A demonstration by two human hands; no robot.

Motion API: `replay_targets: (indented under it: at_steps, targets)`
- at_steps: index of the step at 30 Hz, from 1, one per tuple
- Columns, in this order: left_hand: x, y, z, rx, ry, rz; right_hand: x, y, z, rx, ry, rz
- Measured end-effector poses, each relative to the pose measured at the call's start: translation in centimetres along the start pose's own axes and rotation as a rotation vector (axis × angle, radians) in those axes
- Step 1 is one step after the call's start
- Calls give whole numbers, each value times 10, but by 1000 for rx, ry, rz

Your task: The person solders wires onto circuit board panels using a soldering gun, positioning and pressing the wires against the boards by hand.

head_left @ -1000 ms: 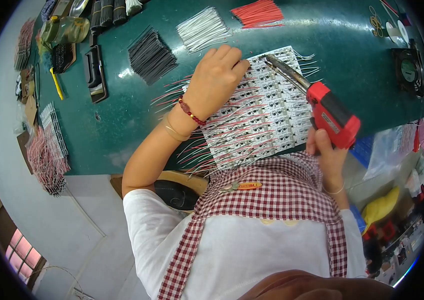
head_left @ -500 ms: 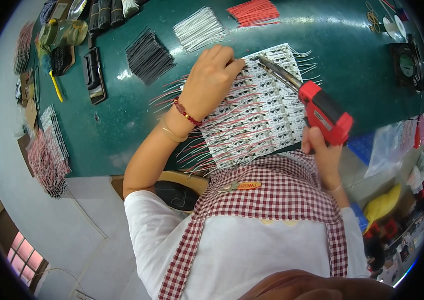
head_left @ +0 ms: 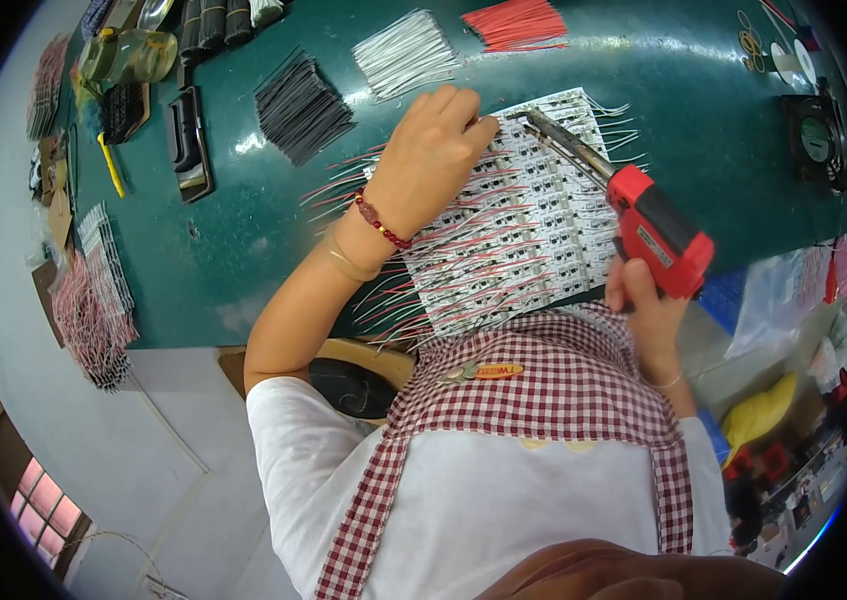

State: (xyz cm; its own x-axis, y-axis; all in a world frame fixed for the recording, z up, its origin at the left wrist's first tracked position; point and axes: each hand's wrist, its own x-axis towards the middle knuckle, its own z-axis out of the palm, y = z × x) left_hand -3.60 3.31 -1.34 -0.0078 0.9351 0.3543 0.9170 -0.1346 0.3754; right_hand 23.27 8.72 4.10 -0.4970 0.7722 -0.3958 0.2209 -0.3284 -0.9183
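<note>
Vs ½ s ago: view slid slightly; on green table (head_left: 214, 250), board sheet (head_left: 566, 220) (2 o'clock), L hand (head_left: 434, 145), red gun tool (head_left: 659, 230) & R hand (head_left: 651, 295) sit approx. same rel. to each other. L: back up at 12, fingers curled over sheet; can't tell if pinching. R: at 3, closed round grip, tool twd 10–11. Sheet wht, w/ rows of blk parts (head_left: 569, 265); thin red/wht wires (head_left: 464, 235) stick out twd 9.

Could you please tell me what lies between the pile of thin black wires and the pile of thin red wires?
In the head view, a loose pile of thin white wires lies between them on the green tabletop.
</note>
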Motion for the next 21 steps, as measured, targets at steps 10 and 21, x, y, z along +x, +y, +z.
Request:
replay_targets:
  at_steps: [10,21]
  targets:
    - [1,8,-7,87,63,78,-10,12,-10,-36,-44,-79]
    - [-9,10,5,22,2,46,-11,22,-10,-82,-80,-40]
